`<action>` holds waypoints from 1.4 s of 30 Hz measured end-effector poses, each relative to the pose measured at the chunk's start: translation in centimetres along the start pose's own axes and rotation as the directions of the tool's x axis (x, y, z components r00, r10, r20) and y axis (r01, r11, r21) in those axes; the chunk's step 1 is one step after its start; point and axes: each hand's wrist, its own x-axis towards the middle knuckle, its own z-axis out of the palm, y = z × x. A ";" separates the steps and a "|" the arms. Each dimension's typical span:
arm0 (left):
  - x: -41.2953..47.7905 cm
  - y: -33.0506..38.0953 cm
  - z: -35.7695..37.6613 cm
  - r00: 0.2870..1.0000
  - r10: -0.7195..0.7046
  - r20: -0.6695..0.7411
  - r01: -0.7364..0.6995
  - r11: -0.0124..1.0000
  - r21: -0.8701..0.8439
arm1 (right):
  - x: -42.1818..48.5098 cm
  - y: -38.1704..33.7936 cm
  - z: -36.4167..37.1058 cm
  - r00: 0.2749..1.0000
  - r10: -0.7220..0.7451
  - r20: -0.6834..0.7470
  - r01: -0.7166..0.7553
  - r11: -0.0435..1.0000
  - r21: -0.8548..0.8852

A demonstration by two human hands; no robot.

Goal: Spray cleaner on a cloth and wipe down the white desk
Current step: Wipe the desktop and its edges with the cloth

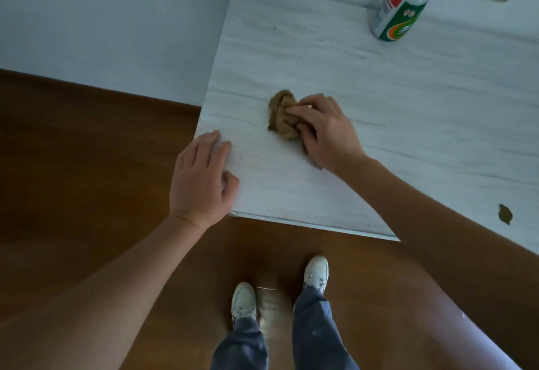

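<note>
Person is standing at the near left corner of the white wood-grain desk (408,107), wiping step in hand. Right hand (326,130) is pressing down on the crumpled brown cloth (281,115), fingers bent over the bunched fabric and gripping it, thumb side partly hidden; the cloth is lying flat on the desktop a little in from the left edge, with part of it trailing under the palm. Bunching it this way is probably giving a thick pad to push with. Left hand (201,177) is resting on the left edge of the desk near the corner, fingers fairly straight and relaxed, thumb lying on the top surface, holding nothing; likely bracing the body while leaning in. The white-and-green plastic spray bottle (399,10) is standing upright at the far side of the desk, well apart from both hands and out of the wiping path, so spraying is looking done for now. A small brown chipped patch (505,214) is showing on the desk near the right frame edge. Faint smudges are showing farther back, so most of the surface is looking not yet wiped. White sneakers (316,270) are planted on the brown wooden floor (87,165) just below the desk's front edge.
</note>
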 end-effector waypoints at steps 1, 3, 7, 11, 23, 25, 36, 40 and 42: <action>0.0 0.0 0.0 1.000 0.004 -0.007 -0.004 1.000 0.005 | 1.0 0.8 -0.5 1.000 0.001 -0.014 -0.001 1.000 -0.004; 0.0 -0.1 0.1 1.000 0.015 -0.018 -0.015 1.000 0.005 | 3.3 2.3 -1.5 0.999 -0.025 -0.033 0.024 0.999 -0.024; 0.0 0.0 0.2 1.000 0.021 -0.021 -0.021 1.000 0.001 | 8.7 6.0 -3.8 0.995 -0.097 0.010 0.097 0.991 -0.091; 0.1 0.1 0.1 1.000 0.023 -0.019 -0.022 0.999 0.025 | 13.9 10.4 -5.2 0.992 -0.106 0.070 0.116 0.980 -0.159; 0.3 0.4 -0.1 0.999 -0.009 0.031 0.008 0.999 0.037 | 7.2 9.6 -1.4 0.959 -0.252 0.127 0.250 0.968 0.032; 0.3 0.4 -0.2 0.999 -0.016 0.037 0.015 0.999 0.035 | 6.6 10.1 -1.8 0.902 -0.394 0.174 0.393 0.919 0.042; 0.4 0.4 -0.2 0.998 -0.027 0.052 0.026 0.999 0.022 | 13.4 13.2 -2.2 0.997 -0.066 0.034 0.070 0.991 -0.117; 0.3 0.5 -0.2 0.999 -0.014 0.041 0.013 1.000 0.013 | 10.6 12.3 -1.9 1.000 0.020 0.007 -0.019 0.997 -0.080; 0.3 0.4 -0.2 0.999 -0.012 0.041 0.011 1.000 0.014 | 8.3 11.7 -1.9 0.999 0.031 -0.007 -0.032 0.998 -0.058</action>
